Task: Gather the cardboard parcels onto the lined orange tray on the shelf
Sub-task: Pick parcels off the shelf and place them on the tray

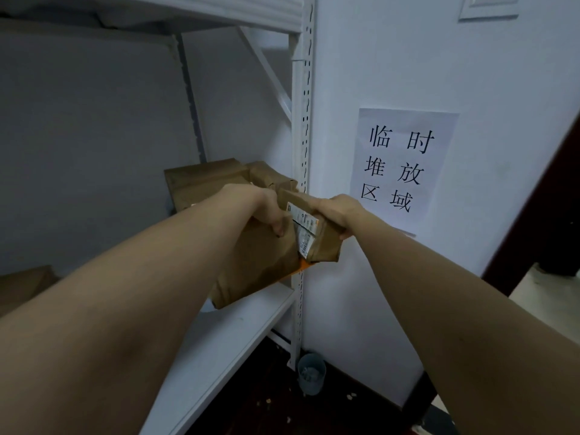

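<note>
Left hand [266,208]: fingers curled round the labelled parcel [323,243].
Right hand [337,211]: grips its right end.
Parcel: tilted, near the shelf's [232,334] right edge.
Orange tray [303,266]: peeks out underneath.
More parcels [204,180]: behind, at the shelf's back.

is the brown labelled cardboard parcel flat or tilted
Tilted: left hand and right hand grip the brown cardboard parcel at its upper end; its near end hangs lower.

1. Dim, cool, even indoor light.
2. Deep shade inside the shelf bay [94,120], paler on the wall [408,58] at right.
3. Soft focus throughout, forearms [94,356] near the lower edge blurred.
4. Wide-angle bending toward the edges.
</note>
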